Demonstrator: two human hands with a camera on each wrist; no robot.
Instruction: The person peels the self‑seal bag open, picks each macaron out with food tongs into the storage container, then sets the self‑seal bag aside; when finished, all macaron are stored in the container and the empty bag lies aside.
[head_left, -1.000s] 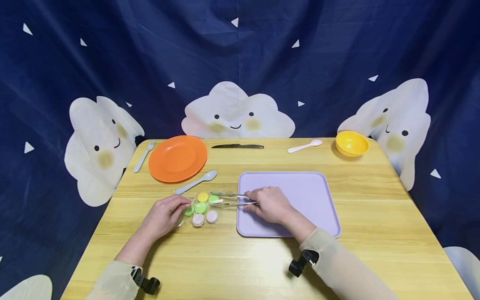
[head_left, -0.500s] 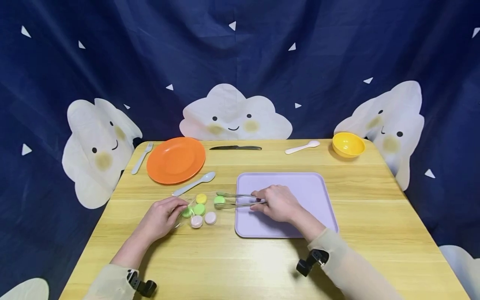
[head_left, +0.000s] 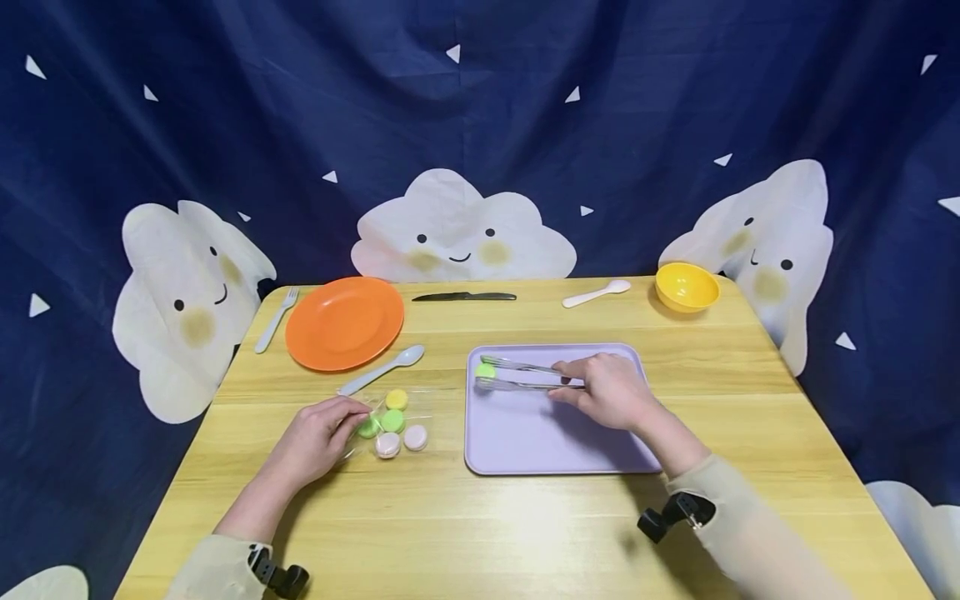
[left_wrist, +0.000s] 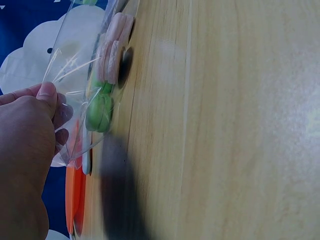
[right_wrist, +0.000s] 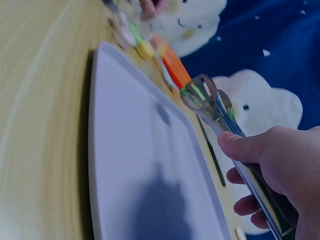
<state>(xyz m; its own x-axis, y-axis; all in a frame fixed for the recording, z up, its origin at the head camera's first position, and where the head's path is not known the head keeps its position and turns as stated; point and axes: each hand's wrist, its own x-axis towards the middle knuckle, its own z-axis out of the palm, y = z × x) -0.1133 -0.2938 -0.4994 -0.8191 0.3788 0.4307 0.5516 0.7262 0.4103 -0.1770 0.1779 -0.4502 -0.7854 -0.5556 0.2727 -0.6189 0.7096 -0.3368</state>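
One green macaron (head_left: 486,372) has left the bag (left_wrist: 75,75) that the left hand (head_left: 318,433) pinches, five remaining; right hand (head_left: 609,390) grasps tongs (head_left: 528,385) holding it above the tray (head_left: 555,433).

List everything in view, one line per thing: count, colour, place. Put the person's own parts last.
Tray: 1, lilac, centre right
Bag: 1, clear, left of the tray
Tongs: 1, silver, over the tray
Macarons: 6; 3 green, 1 yellow, 2 pale pink; one green in the tongs, the rest in the bag
Plate: 1, orange, far left
Fork: 1, grey, left of the plate
Spoons: 2; grey by the plate, pale pink at the far edge
Knife: 1, black, far edge
Bowl: 1, yellow, far right
Table: 1, light wood, underneath
Curtain: navy, white clouds and triangles, behind
Wrist cameras: 2, black, at the wrists
Sleeves: 2, cream, forearms
Left grip: 1, bare, pinching the bag
Right grip: 1, bare, holding the tongs
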